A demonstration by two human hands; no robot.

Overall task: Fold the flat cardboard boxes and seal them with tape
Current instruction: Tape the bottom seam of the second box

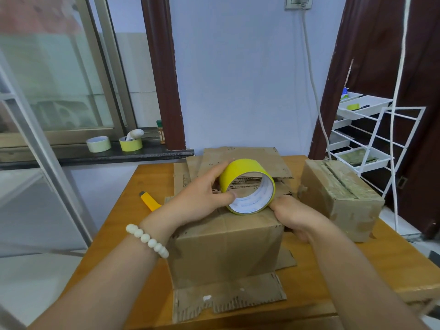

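Nearest the viewer, a ragged flat cardboard sheet (228, 303) with torn, fluted edges lies under the front of the upright box (226, 246). This plain brown corrugated box, worn and creased, stands in the middle of the orange wooden table (392, 265). Above its top face the left hand (197, 198), with a bracelet (147, 240) of pale round beads at the wrist, grips the yellow tape roll (240, 171). The thumb presses the near rim and the fingers are spread over the far side of the glossy band, whose core is lined in white. The right hand (295, 215) clasps the box's top right edge, thumb on top beside the roll and fingers curled down the side wall, their tips hidden. Whether a tape end is pinned under the thumb cannot be told. The step in hand looks like starting the sealing strip: the next move would call for anchoring the free end on the cardboard and drawing the roll across the seam while the flaps stay flat. Left of the box lies a yellow utility knife (148, 200), likely needed for the cut. To its right stands a finished box (340, 198) with dull tape along its top. Behind it rests a stack of flat cardboard (250, 158).
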